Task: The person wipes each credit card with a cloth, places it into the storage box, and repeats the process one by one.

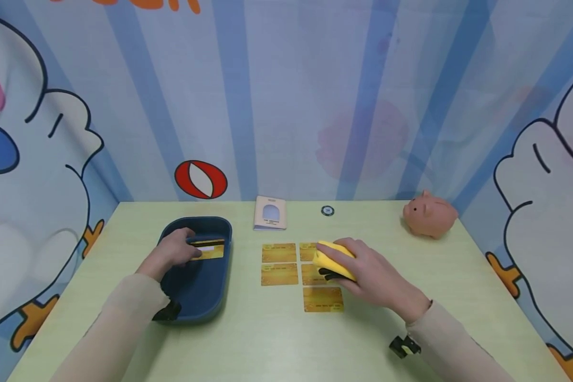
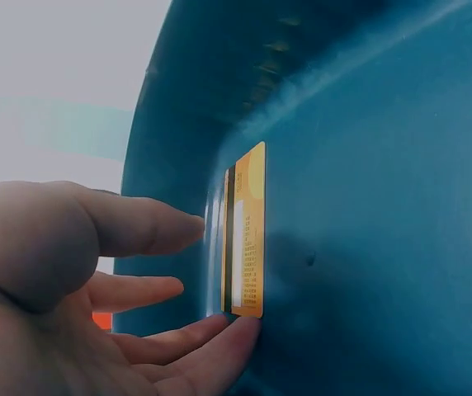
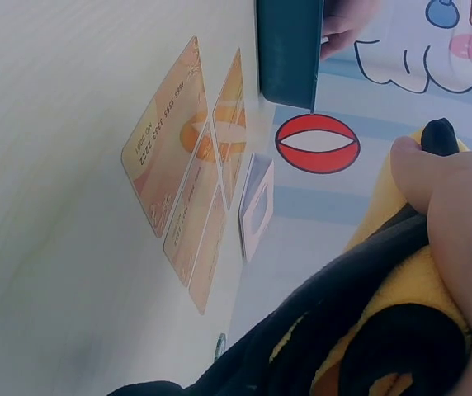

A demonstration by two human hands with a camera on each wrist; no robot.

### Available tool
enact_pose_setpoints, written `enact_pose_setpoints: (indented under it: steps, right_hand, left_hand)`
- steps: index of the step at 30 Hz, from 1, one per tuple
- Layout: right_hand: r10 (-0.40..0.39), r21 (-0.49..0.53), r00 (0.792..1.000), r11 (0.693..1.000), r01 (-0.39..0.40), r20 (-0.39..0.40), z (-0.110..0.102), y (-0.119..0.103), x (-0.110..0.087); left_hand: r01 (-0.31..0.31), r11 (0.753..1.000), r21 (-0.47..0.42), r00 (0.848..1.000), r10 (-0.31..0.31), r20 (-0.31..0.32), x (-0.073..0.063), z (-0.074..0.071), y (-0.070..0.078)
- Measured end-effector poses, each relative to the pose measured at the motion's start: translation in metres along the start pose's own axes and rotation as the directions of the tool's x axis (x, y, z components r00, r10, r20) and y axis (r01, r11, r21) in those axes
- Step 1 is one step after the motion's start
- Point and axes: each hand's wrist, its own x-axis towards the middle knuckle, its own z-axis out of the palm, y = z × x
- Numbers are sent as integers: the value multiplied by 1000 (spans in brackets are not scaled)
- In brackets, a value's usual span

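At left, the spread left hand (image 1: 174,248) touches a gold card (image 1: 214,252) in a blue tray (image 1: 196,292), while right of middle the right hand (image 1: 374,271) squeezes a yellow cloth (image 1: 329,263), likely to keep it bunched.

Tray (image 1: 198,294) on left of table (image 1: 277,345); card (image 1: 215,251) inside, left hand (image 1: 175,247) at its left end. Right of tray: five cards (image 1: 279,275), two columns. Cloth (image 1: 333,260) in right hand (image 1: 374,270), over right column. Booklet (image 1: 269,213) behind left column, chip (image 1: 327,210) right of it, piggy bank (image 1: 431,215) farther right.
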Motion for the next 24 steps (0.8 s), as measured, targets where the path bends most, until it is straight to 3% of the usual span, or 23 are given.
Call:
enact_pose_setpoints:
  steps: [18, 24]
  right_hand:
    - [-14, 8, 1000, 1000, 14, -19, 0, 1, 0]
    - [14, 9, 1000, 1000, -14, -16, -1, 2, -3]
  left_hand:
    - [3, 999, -49, 1000, -2, 20, 3, 0, 0]
    - [-17, 998, -59, 1000, 16, -8, 2, 0, -2]
